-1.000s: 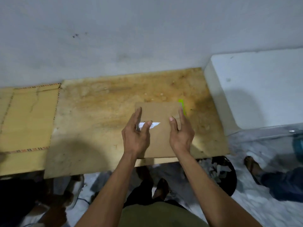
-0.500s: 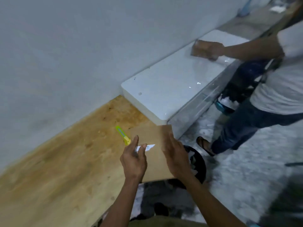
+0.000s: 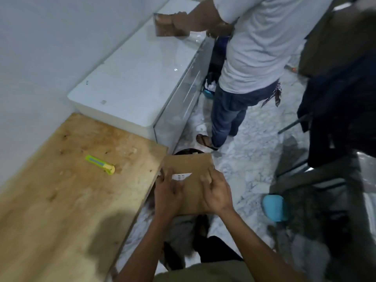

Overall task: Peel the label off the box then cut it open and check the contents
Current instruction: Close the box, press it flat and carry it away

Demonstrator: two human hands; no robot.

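Cardboard box [image 3: 189, 165] between left hand [image 3: 167, 195] and right hand [image 3: 217, 192], fingers curled.

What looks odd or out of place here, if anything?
Nothing is spilled or broken. The one oddity: the flat cardboard box is held off the wooden table, over the floor, by the left hand and right hand, while the cutter lies apart on the table. The white label is still partly on.

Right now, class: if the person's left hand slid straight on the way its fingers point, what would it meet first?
The left hand points up-frame along the flat brown cardboard box; its fingertips would likely meet the small white label first, though depth is unclear.
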